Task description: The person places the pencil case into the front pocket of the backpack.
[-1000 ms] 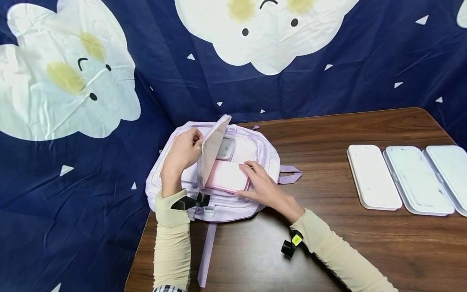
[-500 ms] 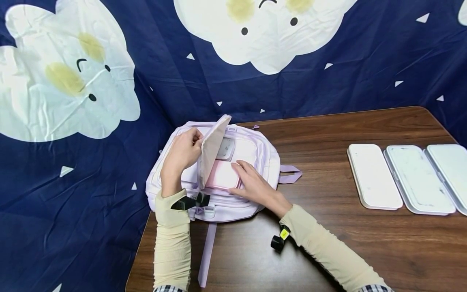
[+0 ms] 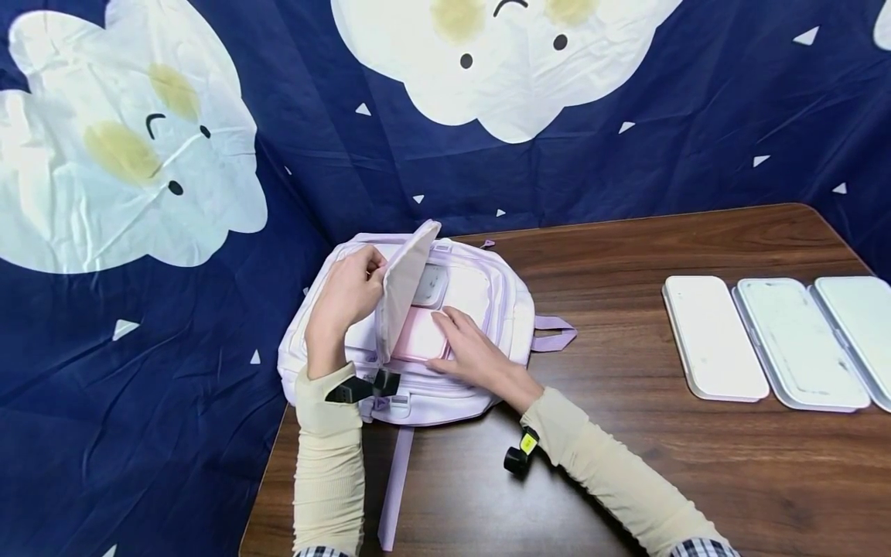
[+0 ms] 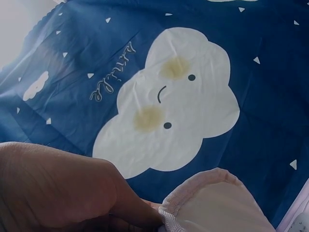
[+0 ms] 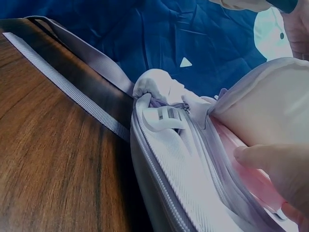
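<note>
My left hand [image 3: 348, 298] pinches the flap [image 3: 405, 288] of the backpack [image 3: 501, 309] and holds it upright, which keeps the pocket mouth open. My right hand [image 3: 469, 352] lies with straight fingers on the pink case [image 3: 416, 340], pressing it toward the opening under the flap; the case sits left of centre in the frame, partly inside, beside a white case [image 3: 431, 285] already in the bag. The right wrist view shows my fingers [image 5: 275, 166] on the pink edge, close to the zipper line. The backpack lies at the table's [image 3: 626, 464] left edge, straps hanging over. 3 white trays [image 3: 713, 336] sit at mid-right, well apart, with bare wood between.
</note>
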{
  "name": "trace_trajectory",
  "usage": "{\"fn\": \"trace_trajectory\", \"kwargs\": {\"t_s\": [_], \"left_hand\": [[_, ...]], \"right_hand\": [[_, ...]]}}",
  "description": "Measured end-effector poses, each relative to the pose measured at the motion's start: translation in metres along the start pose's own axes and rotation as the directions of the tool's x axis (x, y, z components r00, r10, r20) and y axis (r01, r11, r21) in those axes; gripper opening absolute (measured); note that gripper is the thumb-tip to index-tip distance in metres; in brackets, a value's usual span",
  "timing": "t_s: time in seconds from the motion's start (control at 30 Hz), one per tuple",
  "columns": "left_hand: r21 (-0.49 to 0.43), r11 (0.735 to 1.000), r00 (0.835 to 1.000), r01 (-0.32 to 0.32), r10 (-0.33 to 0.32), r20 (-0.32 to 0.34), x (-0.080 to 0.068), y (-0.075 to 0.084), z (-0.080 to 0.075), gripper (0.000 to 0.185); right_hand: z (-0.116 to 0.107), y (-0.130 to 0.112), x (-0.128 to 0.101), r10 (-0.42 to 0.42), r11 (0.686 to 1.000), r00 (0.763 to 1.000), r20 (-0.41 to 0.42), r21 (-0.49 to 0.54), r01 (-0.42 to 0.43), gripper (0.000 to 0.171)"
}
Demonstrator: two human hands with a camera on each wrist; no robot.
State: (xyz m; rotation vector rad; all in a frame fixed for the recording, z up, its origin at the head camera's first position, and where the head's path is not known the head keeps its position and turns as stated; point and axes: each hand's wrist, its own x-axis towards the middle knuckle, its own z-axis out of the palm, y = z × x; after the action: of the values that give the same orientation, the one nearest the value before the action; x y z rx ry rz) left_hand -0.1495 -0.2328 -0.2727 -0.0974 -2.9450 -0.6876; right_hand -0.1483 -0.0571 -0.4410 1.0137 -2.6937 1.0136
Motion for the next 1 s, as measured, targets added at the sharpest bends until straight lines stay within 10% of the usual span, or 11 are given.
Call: {"fn": "trace_trajectory", "kwargs": {"t_s": [0.47,1.0], "left_hand": [[-0.036,0.999,0.999,-0.002,0.001,-0.047,-0.003,-0.001,0.0,0.017],[-0.06,0.997,0.993,-0.045,0.038,-0.116,-0.002,-0.004,0.002,0.015]], "right_hand": [[-0.003,-0.006,0.002,0.049,0.998,0.999,0.014,0.044,-0.05,0.078],[-0.022,-0.01,-0.012,-0.016,0.996,0.998,0.061,0.088,0.01,0.035]]}}
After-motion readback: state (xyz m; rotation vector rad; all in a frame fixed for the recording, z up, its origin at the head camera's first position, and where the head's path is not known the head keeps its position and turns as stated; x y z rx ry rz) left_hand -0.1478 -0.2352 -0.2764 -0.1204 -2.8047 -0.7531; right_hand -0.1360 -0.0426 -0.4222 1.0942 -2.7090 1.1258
